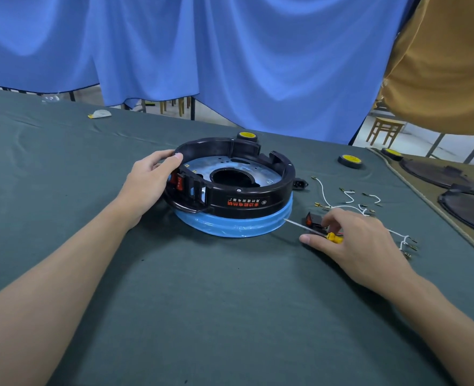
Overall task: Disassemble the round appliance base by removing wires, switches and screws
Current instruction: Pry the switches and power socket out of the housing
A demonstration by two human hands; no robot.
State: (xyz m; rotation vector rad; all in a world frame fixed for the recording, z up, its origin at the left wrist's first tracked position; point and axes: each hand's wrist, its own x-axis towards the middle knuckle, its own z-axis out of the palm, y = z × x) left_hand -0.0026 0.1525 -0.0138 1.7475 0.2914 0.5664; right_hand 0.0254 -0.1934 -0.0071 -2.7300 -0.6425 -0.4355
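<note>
Base: the round appliance base (pixel 247 203) is a black plastic ring over a blue-wrapped lower band. It lies flat at the table's middle, and the left hand (pixel 149 176) grips its left rim.
Inside: a silvery metal plate (pixel 260 174) with a large round hole.
Mounted switch (pixel 179 181): red rocker, set in the left wall.
Loose switch (pixel 311 220): black with a red rocker, lying just right of the base.
Wires (pixel 344 206): white with brass terminals, scattered on the right.
Screwdriver (pixel 333 237): yellow handle under the right hand (pixel 352 240), which holds it between thumb and curled fingers. Its tip points at the blue band.
</note>
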